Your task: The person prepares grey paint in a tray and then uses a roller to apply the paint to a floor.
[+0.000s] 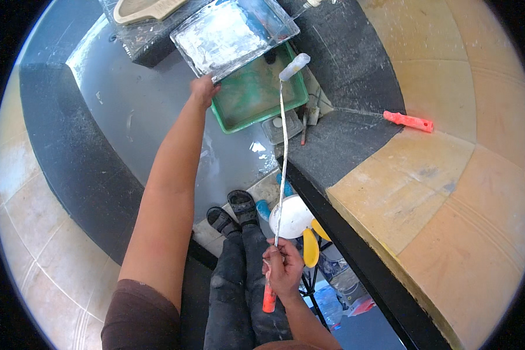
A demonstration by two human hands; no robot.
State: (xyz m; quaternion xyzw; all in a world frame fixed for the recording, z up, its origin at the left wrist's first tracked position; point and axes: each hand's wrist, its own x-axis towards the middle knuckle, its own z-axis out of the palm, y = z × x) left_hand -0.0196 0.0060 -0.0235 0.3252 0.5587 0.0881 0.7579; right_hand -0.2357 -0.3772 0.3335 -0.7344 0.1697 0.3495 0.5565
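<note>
Orange-handled roller (284, 160), right hand (284, 271) closed around it: the rod runs straight ahead of that fist, white head (294, 67) by the green tray (248, 102); the left hand (204, 91), nearer, grips the paint-smeared tray (216, 41) by its corner.

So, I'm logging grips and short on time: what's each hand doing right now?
Left hand: closed, holding the paint-smeared tray at its near corner.
Right hand: closed, holding the long orange-handled paint roller.
</note>
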